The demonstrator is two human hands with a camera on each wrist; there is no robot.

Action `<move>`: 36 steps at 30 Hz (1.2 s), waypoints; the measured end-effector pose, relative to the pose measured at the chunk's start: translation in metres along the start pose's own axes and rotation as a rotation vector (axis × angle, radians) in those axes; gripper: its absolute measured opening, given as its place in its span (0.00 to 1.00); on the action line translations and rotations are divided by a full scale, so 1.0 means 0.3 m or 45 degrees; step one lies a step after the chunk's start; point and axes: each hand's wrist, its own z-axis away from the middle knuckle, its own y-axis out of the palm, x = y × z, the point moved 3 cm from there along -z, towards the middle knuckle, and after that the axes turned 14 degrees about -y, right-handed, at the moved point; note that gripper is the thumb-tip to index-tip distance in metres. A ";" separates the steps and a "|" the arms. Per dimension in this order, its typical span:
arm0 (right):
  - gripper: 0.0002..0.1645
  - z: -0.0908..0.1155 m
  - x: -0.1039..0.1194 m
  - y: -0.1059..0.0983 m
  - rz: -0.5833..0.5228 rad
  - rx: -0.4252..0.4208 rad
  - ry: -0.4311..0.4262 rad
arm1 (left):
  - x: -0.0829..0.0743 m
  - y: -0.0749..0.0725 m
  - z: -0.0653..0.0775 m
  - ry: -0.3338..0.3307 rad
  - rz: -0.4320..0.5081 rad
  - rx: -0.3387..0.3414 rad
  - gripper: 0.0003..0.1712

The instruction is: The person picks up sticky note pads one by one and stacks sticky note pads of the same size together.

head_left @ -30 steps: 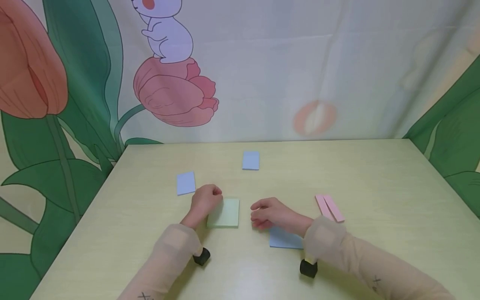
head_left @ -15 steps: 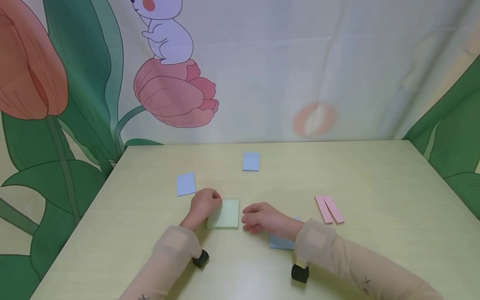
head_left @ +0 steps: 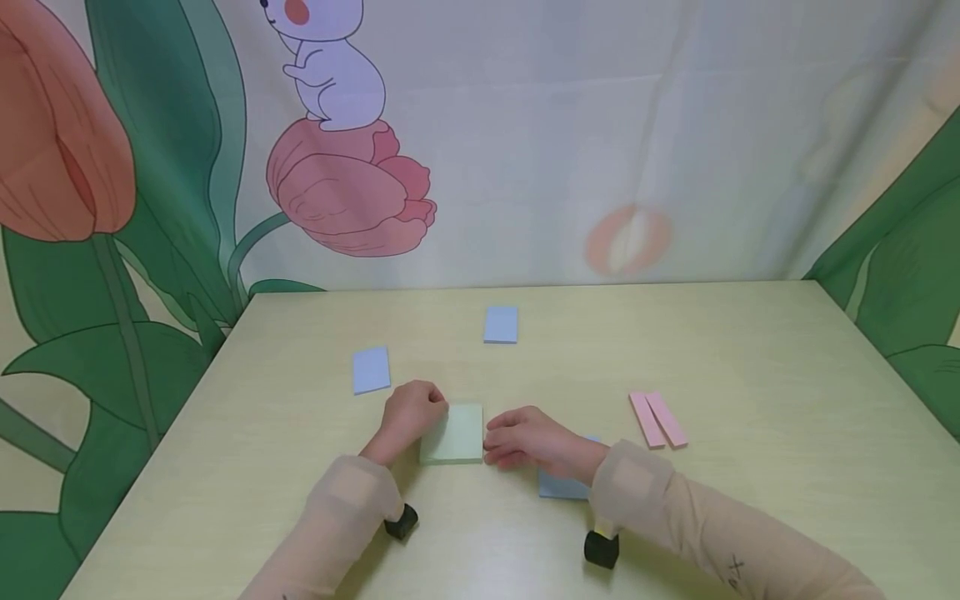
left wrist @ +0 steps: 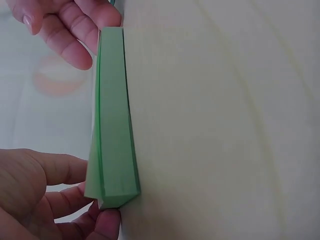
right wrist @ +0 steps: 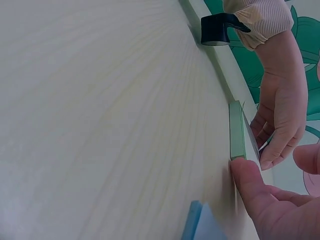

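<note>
A pale green sticky note pad (head_left: 456,437) lies flat on the table between my two hands. My left hand (head_left: 408,419) pinches it at its far left corner, thumb and index finger close together. In the left wrist view, the top of the pad (left wrist: 114,115) stands slightly loose along one side near those fingers. My right hand (head_left: 542,440) rests against the pad's right edge with loosely bent fingers, the fingertips (right wrist: 245,170) touching its side. Under the right wrist lies a larger blue pad (head_left: 561,485), partly hidden by that hand.
Two small blue pads lie farther back, one at the left (head_left: 371,370) and one near the middle (head_left: 501,325). Two narrow pink pads (head_left: 657,419) lie side by side at the right. A printed curtain (head_left: 525,167) hangs behind the table's far edge (head_left: 735,285).
My right hand has moved left to the green pad's right edge. The green pad has shifted slightly right and nearer, with my left hand at its corner.
</note>
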 end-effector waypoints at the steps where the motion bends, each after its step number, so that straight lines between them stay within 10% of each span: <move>1: 0.24 0.001 0.000 0.000 -0.003 0.000 0.002 | 0.000 0.000 0.000 0.007 -0.006 -0.005 0.07; 36: 0.09 0.018 -0.020 -0.003 0.311 -0.112 0.043 | -0.006 0.017 0.062 0.127 -0.004 0.097 0.08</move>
